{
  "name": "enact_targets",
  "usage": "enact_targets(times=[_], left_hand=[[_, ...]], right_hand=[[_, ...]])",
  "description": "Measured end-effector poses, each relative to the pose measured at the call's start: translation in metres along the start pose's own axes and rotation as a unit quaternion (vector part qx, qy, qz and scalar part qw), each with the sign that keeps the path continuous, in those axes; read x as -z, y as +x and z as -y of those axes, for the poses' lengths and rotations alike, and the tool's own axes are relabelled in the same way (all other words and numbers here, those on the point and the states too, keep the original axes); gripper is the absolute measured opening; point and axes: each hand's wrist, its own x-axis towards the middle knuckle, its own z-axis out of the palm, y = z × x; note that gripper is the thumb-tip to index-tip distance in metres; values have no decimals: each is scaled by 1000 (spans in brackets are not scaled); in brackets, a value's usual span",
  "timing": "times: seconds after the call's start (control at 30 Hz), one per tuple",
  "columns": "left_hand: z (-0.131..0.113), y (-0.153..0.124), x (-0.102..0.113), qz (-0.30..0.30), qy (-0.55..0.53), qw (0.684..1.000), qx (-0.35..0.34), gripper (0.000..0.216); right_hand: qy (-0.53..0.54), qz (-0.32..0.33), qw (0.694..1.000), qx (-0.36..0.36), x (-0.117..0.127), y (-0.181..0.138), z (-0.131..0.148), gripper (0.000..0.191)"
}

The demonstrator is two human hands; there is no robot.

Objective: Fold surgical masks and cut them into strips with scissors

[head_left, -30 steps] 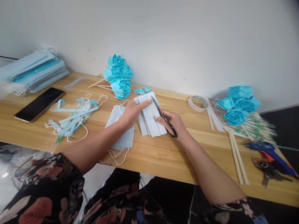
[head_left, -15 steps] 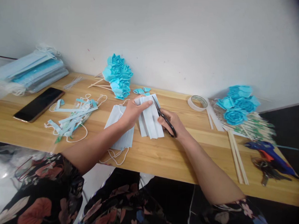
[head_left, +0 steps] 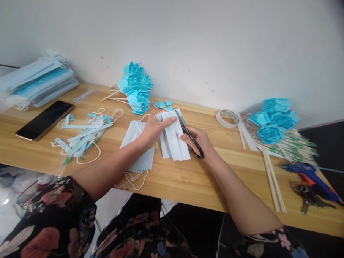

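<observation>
My left hand [head_left: 154,131] pinches the upper left part of a pale blue face mask [head_left: 177,144], thumb across its front. This mask has no ear loops that I can see, and its pleats hang loose at the bottom. In my right hand [head_left: 198,139] is a pair of black scissors [head_left: 194,141], with the fingers wrapped in its handles. The blades point up and left and lie against the mask near its top edge. Under my left wrist, partly hidden, more face masks [head_left: 142,162] with white loops lie on the wooden table [head_left: 172,188].
Cut mask strips [head_left: 86,134] and a phone [head_left: 45,120] lie left, below a stack of masks [head_left: 40,81]. Blue fabric flowers [head_left: 136,87] stand behind my hands. At right are a tape roll [head_left: 228,118], more flowers [head_left: 275,120], wooden sticks [head_left: 273,181] and a glue gun [head_left: 315,181].
The held mask's lower edge has swung slightly to the right. Both hands and the scissors are in nearly the same place.
</observation>
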Motion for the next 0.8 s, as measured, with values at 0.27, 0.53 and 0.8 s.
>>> enact_targets(times=[0.27,0.53,0.8], left_hand=[[0,1,0,1,-9,1000,4,38],[1,1,1,9,-9,1000,15,37],[2,2,3,11,-8,1000,24,33]], right_hand=[[-8,-7,1000,-6,0,-1,2,59],[6,-10,1000,-7,-2,1,5,59],[9,-13,1000,-16,-3,0,-2,53]])
